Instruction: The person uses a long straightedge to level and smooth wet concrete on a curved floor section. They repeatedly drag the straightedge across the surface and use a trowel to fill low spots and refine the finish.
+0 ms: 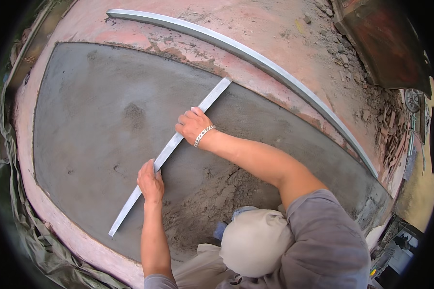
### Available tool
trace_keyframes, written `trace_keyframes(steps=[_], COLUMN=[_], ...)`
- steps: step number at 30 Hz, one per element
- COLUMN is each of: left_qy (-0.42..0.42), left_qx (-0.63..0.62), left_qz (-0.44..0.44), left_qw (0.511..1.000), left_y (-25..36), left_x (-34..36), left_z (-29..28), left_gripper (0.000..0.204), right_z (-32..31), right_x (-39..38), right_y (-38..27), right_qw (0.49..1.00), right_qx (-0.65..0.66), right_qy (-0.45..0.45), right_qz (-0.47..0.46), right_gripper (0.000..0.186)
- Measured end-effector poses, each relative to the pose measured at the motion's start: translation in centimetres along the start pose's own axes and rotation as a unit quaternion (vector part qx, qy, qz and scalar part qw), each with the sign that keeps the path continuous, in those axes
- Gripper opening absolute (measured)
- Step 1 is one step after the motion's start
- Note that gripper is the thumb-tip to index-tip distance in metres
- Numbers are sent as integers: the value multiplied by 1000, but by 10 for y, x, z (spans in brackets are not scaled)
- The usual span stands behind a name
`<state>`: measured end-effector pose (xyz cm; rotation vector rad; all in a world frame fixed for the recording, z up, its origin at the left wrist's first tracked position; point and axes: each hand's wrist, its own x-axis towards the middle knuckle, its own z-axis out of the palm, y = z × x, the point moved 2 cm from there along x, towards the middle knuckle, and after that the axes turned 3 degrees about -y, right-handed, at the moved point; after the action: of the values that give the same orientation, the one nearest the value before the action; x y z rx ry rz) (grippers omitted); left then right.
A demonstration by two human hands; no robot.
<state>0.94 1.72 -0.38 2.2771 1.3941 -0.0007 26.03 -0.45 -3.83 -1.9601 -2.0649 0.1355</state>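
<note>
A short silver screed bar (168, 150) lies slantwise across a slab of wet grey mortar (82, 130), its far end touching the slab's upper edge. My left hand (151, 182) is closed around the bar toward its near end. Farther up, my right hand (195, 126), with a chain bracelet at the wrist, grips the same bar from above. Left of the bar the mortar looks mostly smooth, with a rough dark patch. Right of it, in front of my knee, a loose, crumbly heap of mortar (217, 197) rises from the surface.
A long metal straightedge (255, 55) rests on the pinkish floor (275, 29) beyond the slab. Rubble and broken bricks (390, 130) line the right side, below a rusty metal sheet (378, 43). Crumpled dark sheeting (48, 255) runs along the left edge. My bent knee (255, 241) is close to the heap.
</note>
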Motion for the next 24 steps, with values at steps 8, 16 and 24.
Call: trace_keyframes(steps=[8,16,24], left_qy=[9,-7,-42], left_qx=[6,-8,-6], left_qz=[42,105,141], left_qw=[999,994,989], left_y=[30,58,100], left_x=[-14,-24,-28], left_z=[13,28,48], left_gripper=[44,45,39], right_z=[-18,-38,-60], right_x=[-46,-98,-159], right_y=[15,29,53], right_qw=[999,998,993], right_qx=[10,5,1], right_qy=[32,-27,-26], right_qz=[17,64,119], right_gripper=[10,16,17])
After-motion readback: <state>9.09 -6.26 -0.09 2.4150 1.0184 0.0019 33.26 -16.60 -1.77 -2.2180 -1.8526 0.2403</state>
